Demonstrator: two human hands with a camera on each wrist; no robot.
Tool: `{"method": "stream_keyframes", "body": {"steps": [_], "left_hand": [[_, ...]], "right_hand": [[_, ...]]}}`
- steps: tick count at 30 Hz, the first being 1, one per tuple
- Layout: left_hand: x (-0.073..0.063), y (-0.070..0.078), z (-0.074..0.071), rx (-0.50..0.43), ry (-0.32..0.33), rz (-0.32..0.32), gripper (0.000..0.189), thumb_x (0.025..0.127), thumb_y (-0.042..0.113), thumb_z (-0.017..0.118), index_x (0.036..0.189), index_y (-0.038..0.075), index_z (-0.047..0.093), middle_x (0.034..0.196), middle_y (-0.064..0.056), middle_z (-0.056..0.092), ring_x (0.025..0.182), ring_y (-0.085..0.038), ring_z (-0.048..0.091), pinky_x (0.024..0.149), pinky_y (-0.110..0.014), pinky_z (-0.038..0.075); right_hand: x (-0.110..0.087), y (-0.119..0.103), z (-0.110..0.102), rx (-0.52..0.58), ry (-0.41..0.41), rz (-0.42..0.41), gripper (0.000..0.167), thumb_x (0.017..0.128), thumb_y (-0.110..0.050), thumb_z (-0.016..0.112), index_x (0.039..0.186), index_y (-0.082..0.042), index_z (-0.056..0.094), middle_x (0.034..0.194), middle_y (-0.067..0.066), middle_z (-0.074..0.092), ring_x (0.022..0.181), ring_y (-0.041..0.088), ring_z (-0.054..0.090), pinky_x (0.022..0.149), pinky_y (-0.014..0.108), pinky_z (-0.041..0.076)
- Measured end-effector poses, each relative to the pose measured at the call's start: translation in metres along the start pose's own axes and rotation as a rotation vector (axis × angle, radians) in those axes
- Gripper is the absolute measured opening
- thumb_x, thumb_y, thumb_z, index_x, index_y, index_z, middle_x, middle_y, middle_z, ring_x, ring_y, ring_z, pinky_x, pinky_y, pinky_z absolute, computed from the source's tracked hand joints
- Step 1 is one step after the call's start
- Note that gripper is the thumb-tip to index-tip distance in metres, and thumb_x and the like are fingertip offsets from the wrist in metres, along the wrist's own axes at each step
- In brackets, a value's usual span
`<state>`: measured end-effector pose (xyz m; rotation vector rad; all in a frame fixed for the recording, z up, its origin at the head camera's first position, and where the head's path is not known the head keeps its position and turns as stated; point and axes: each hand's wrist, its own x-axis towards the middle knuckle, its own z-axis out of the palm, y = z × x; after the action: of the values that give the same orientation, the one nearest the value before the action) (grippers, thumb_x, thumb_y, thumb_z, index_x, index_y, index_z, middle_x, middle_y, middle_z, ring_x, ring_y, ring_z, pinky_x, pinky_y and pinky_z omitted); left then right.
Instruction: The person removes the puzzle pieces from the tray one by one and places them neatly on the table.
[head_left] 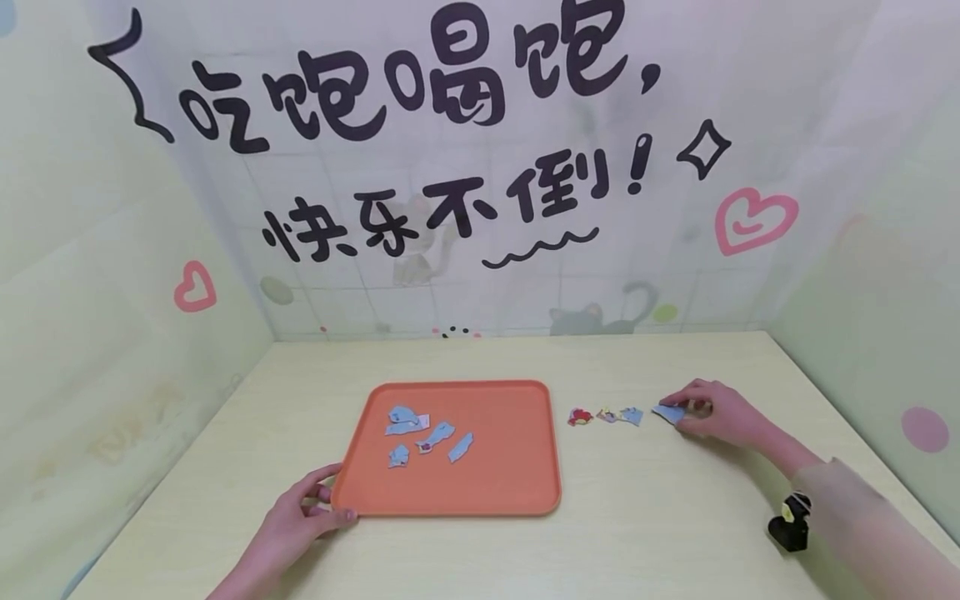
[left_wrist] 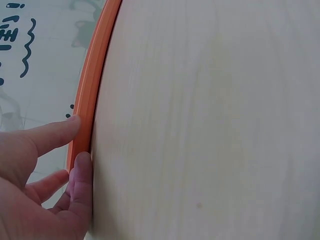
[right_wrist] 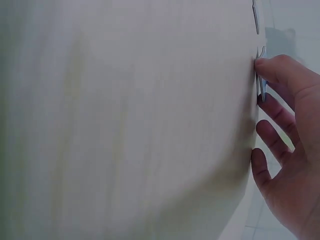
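Note:
An orange tray lies on the table, and my left hand holds its near left corner, with the thumb along the front edge and the fingers at the side. Several torn light-blue paper pieces lie in it, some overlapping. Right of the tray, my right hand pinches a blue paper piece between thumb and fingers, low at the tabletop. Just left of that piece, a red and yellow paper piece and a blue patterned piece lie in a row. In the right wrist view the pinched piece shows edge-on.
The pale wooden table is enclosed by printed cloth walls at the back and both sides. A black device is at my right wrist, beside the sleeve.

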<state>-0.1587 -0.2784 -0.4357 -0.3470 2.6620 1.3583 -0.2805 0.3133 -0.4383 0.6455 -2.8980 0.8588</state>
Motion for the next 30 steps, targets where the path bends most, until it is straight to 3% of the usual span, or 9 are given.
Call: {"method": "stream_keyframes", "body": {"steps": [18,30], "left_hand": [[-0.0006,0.0024,-0.0021,0.015,-0.002,0.008,0.08,0.079,0.021,0.083,0.147,0.01,0.043,0.109,-0.01,0.054,0.081,-0.017,0.052,0.063,-0.025,0.052],[-0.0007,0.0014,-0.0022,-0.007,-0.006,0.011,0.08,0.078,0.018,0.083,0.147,0.009,0.043,0.111,-0.012,0.053,0.083,-0.017,0.054,0.064,-0.025,0.054]], "right_hand": [[0.0004,0.005,-0.0032,0.054,-0.072,0.01,0.035,0.086,-0.023,0.076,0.119,-0.013,0.072,0.108,0.005,0.064,0.087,0.009,0.048,0.072,0.021,0.042],[-0.0004,0.0035,-0.0052,0.07,-0.089,0.033,0.037,0.085,-0.026,0.077,0.12,-0.014,0.071,0.114,0.008,0.064,0.099,0.016,0.051,0.083,0.034,0.043]]}}
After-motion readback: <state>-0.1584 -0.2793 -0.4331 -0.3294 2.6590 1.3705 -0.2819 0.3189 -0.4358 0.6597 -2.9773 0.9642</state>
